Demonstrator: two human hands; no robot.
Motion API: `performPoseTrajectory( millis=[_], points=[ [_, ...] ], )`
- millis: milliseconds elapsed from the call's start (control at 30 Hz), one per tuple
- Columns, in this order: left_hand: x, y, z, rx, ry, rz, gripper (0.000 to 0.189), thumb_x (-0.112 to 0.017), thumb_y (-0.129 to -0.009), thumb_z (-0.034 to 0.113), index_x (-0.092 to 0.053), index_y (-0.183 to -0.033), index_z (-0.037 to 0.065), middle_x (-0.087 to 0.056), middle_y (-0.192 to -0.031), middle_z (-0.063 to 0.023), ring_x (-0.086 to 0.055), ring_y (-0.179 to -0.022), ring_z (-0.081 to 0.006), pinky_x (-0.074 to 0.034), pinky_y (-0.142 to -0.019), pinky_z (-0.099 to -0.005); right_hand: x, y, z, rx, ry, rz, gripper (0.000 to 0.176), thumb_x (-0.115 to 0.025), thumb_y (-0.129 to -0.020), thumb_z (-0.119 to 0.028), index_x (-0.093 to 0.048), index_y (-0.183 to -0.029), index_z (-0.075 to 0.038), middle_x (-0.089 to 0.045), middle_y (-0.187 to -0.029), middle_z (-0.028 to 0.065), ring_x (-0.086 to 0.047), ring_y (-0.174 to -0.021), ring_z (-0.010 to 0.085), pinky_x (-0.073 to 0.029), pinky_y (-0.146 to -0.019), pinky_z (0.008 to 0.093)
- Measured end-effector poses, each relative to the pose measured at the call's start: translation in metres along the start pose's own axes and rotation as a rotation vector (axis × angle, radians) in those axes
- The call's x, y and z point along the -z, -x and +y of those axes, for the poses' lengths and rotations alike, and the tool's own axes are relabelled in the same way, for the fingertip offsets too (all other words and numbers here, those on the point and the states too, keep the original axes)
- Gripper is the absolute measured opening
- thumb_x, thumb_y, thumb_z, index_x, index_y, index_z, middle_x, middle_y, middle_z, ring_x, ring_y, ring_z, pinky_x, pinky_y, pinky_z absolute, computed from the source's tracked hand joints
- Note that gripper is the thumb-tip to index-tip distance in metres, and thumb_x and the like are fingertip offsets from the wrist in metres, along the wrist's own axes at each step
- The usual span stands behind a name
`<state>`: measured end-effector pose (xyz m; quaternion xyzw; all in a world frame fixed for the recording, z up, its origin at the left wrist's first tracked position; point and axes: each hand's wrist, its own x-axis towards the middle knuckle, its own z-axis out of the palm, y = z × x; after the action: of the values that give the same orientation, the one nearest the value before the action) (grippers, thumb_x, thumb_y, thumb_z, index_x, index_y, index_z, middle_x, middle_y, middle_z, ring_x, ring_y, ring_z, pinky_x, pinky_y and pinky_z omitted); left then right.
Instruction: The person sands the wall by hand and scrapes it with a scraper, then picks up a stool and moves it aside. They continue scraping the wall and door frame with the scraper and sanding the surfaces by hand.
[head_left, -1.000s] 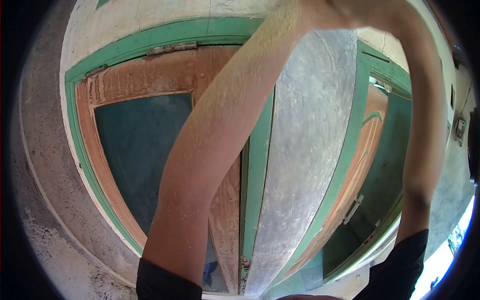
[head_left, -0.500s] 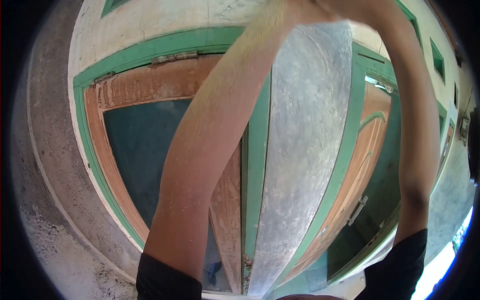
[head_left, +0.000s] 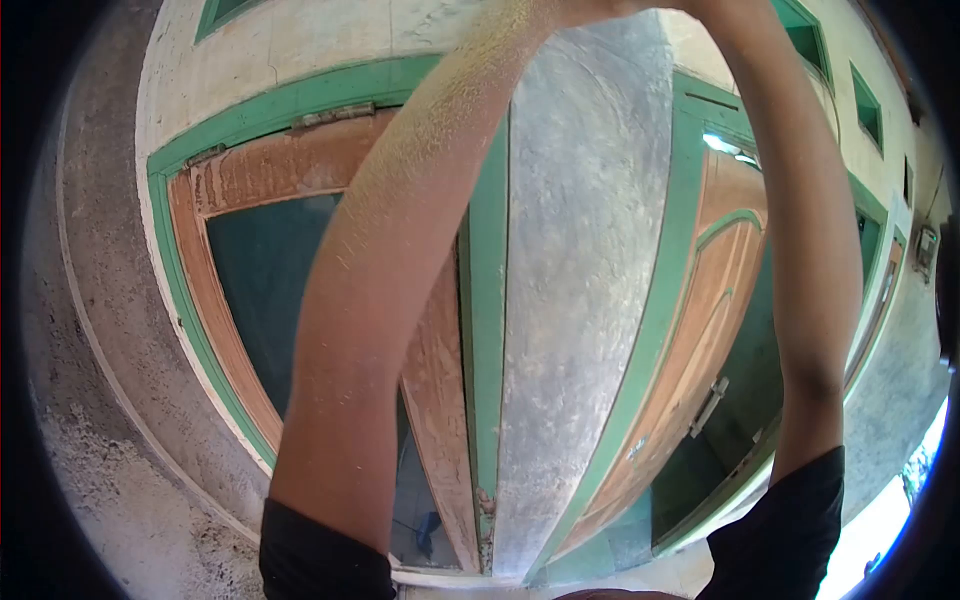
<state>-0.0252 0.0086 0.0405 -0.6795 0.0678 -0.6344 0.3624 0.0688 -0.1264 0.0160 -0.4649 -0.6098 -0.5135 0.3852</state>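
Both my arms, in dark short sleeves, reach up past the top of the head view. A sliver of my left hand (head_left: pixel 590 9) shows at the top edge; its fingers are cut off. My right hand (head_left: pixel 690 5) is also almost wholly beyond that edge, close to the left one. Whatever they hold or touch is out of sight. Yellowish dust coats my left forearm (head_left: pixel 440 130). Below the hands stands a grey plastered wall strip (head_left: pixel 590 280), between two green door frames.
On the left is a brown wooden window shutter (head_left: pixel 290 160) with a dark pane in a green frame (head_left: pixel 270 110). A panelled wooden door (head_left: pixel 690 330) with a metal handle (head_left: pixel 708 407) stands partly open on the right. Rough concrete (head_left: pixel 110 250) runs along the far left.
Both arms have shifted left and upward in the view, and less of the hands shows. The wall and door frames have also slid slightly left.
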Motion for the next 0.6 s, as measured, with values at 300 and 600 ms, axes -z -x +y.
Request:
performPoseTrajectory(
  millis=[300,600],
  points=[
    [-0.009,0.028,0.055,0.072,-0.061,-0.246,0.046,-0.088,-0.067,0.023,-0.068,-0.105,0.009,-0.076,-0.098,-0.0149,-0.074,-0.092,-0.03,-0.058,-0.079,-0.0415,-0.035,0.07,0.043,0.049,-0.207,0.147,0.022,-0.058,-0.091,-0.017,-0.067,-0.102,0.0,-0.069,-0.089,0.0265,-0.069,-0.086,0.0413,-0.053,-0.081,0.0471],
    [-0.016,0.014,0.032,0.019,0.188,-0.286,0.059,-0.09,-0.062,0.03,-0.063,-0.109,0.009,-0.072,-0.105,-0.0164,-0.07,-0.1,-0.0305,-0.055,-0.081,-0.0415,0.032,0.062,0.002,-0.116,-0.278,-0.087,0.028,-0.057,-0.097,-0.02,-0.071,-0.101,0.004,-0.072,-0.101,0.0253,-0.07,-0.098,0.0365,-0.055,-0.087,0.042]
  ],
)
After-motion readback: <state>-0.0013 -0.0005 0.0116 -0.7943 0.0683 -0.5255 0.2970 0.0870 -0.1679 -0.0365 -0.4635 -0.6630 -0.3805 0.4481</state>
